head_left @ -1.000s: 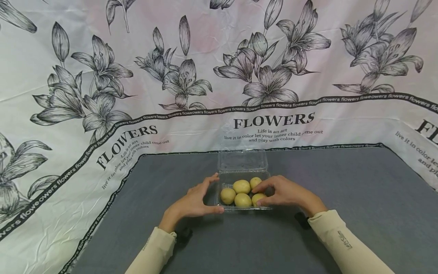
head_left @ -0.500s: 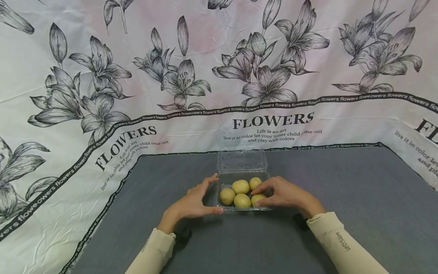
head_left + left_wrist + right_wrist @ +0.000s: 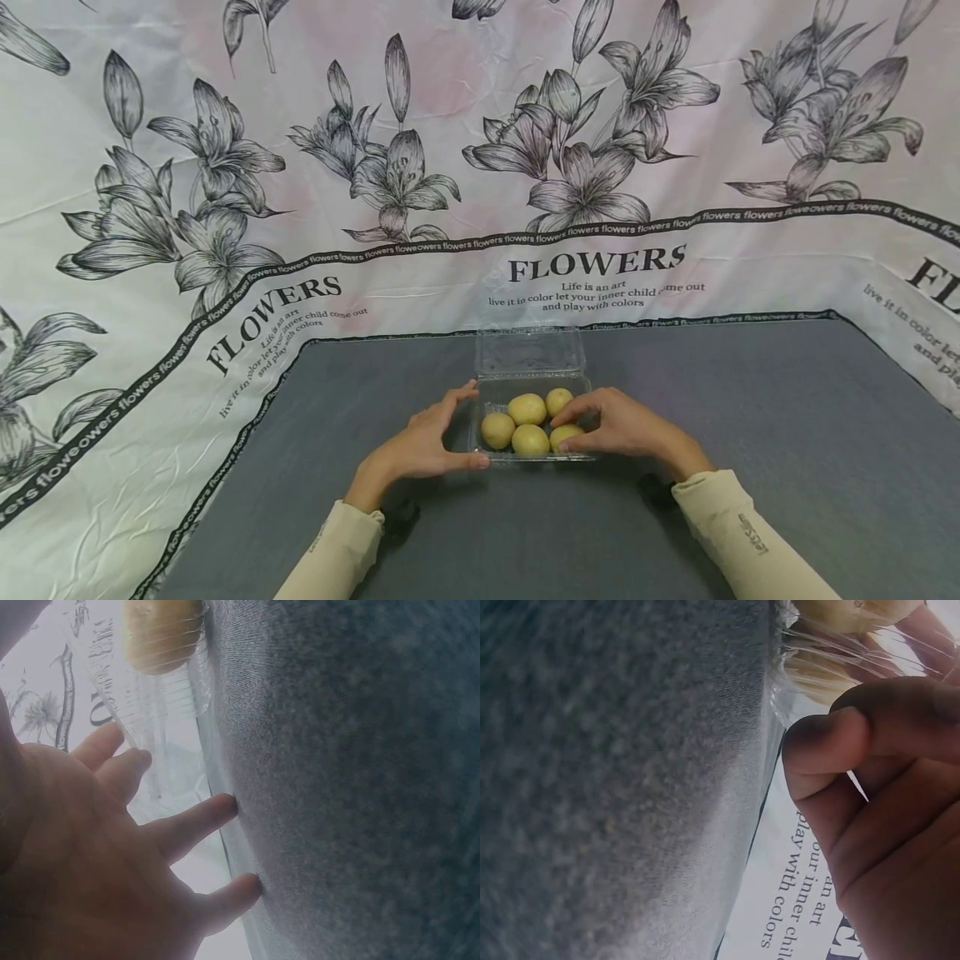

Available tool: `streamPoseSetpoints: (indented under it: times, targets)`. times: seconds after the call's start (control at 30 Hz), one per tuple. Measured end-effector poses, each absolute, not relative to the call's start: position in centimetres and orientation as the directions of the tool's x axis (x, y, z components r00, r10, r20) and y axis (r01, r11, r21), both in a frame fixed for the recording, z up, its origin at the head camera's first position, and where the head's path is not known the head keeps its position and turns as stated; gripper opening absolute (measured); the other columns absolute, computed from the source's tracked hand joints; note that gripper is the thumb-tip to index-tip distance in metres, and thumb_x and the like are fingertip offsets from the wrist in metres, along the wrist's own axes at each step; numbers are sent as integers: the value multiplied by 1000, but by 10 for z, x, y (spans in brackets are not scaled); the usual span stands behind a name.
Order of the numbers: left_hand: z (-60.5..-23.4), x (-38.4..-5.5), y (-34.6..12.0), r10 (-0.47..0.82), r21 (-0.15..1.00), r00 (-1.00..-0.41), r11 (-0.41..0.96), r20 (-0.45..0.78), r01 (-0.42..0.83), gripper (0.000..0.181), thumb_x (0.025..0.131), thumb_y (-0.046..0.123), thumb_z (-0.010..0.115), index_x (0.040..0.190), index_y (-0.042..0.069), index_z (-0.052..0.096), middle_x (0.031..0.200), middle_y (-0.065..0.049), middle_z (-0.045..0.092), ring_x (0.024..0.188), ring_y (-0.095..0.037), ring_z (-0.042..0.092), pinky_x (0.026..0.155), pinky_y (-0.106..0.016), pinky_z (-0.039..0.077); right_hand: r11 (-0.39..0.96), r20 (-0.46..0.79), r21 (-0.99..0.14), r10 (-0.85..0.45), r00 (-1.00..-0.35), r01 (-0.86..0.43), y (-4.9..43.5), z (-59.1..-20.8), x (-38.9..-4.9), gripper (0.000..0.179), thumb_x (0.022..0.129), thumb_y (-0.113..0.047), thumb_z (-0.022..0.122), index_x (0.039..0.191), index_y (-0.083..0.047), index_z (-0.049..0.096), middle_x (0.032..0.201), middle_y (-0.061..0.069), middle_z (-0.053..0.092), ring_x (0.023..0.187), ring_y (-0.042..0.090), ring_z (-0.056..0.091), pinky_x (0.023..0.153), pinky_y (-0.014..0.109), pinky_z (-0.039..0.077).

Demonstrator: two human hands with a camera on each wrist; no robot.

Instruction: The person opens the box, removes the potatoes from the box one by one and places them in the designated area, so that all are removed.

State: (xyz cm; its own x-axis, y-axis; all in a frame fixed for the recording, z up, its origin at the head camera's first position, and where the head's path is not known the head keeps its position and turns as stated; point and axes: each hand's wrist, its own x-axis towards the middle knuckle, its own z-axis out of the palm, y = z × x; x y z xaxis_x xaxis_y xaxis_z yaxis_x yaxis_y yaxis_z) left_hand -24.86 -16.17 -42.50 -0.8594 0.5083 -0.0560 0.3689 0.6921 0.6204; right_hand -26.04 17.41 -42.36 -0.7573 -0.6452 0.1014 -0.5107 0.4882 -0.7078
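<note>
A clear plastic clamshell box (image 3: 486, 454) stands on the table with its lid (image 3: 528, 352) raised at the back. Several yellow, lemon-like fruits (image 3: 530, 440) lie inside. My left hand (image 3: 415, 442) is spread along the box's left side, thumb at the front corner and index finger at the back corner. In the left wrist view, the fingers (image 3: 187, 825) are mostly straight, two tips at the cloth. My right hand (image 3: 626, 423) reaches over the right side, thumb and fingers around the front-right lemon (image 3: 566, 435), which they partly cover. Its other fingers (image 3: 829, 746) are curled beside the box wall.
A grey cloth (image 3: 480, 533) covers the table. Behind it and to both sides hangs a white curtain (image 3: 420, 283) printed with flowers and lettering. A dark wrist device (image 3: 401, 518) sits under each cuff.
Both hands stay nearly still at the box, the right one still on the front-right lemon. The right forearm shifts slightly left, and the whole head view drifts a little.
</note>
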Motion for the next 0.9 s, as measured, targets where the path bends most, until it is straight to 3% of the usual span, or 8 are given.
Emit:
streamPoseSetpoints:
  times: [0.4,0.63,0.9]
  targets:
    - [-427,-248,-160,515,618,-856,689,-50,379,102,84,61,76,163,28,20,171,13,15,157,-33,23,120,-70,16,458,142,-720,-637,-757,-521,177,-426,-258,34,89,-38,80,114,-16,77,117,2,75,106,20,70,84,33,58]
    - [-426,-248,-161,516,621,-855,688,-53,376,103,83,62,76,163,29,20,171,14,16,157,-34,24,120,-70,15,425,173,-751,-612,-772,-505,178,-428,-259,36,87,-37,81,116,-16,77,118,2,75,102,11,68,79,28,58]
    - [-425,-248,-163,511,616,-857,697,-66,368,106,83,64,75,164,34,14,172,13,13,157,-35,20,121,-70,13,428,166,-766,-589,-791,-479,176,-425,-256,36,86,-36,83,115,-16,77,118,2,75,99,8,67,75,28,57]
